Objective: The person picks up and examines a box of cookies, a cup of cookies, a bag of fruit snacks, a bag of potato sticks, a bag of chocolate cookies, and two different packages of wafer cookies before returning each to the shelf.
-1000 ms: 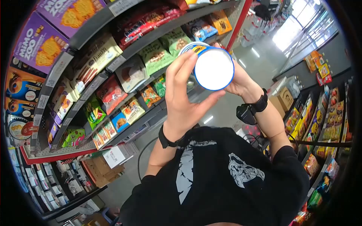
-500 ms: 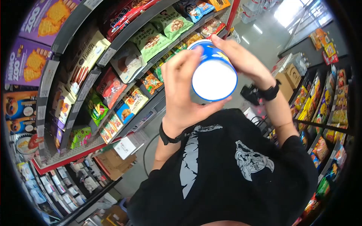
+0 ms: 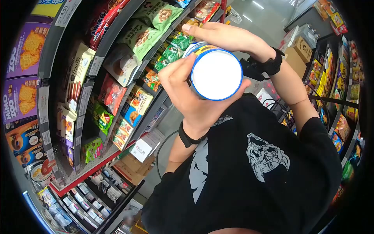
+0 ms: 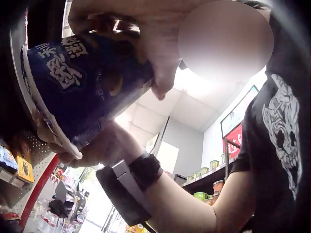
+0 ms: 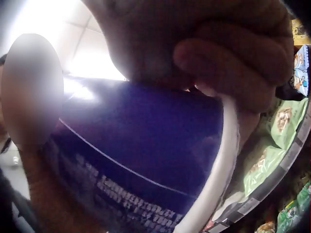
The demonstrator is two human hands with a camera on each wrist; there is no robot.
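Observation:
A blue paper tub (image 3: 216, 76) is held up in front of the chest, its white round base facing the head camera. My left hand (image 3: 185, 95) grips it around the base end, fingers on one side and thumb on the other. At the far end is my right hand (image 3: 231, 37), with one digit stretched out to the left. In the right wrist view its other fingers (image 5: 214, 58) bend at the tub's white rim (image 5: 221, 160). White lettering (image 4: 65, 73) shows on the tub's side in the left wrist view.
Shelves on the left hold purple biscuit boxes (image 3: 23, 97), green nut bags (image 3: 142, 39) and a cream packet (image 3: 80, 74). Cartons (image 3: 300, 48) stand on the floor at the right, near a rack of bagged snacks (image 3: 327, 85). A cable (image 3: 159, 152) hangs by the left arm.
My right hand has shifted from the tub's right side up over its far end. The left hand keeps its grip, and the tub has tilted. The head view has swung around a little.

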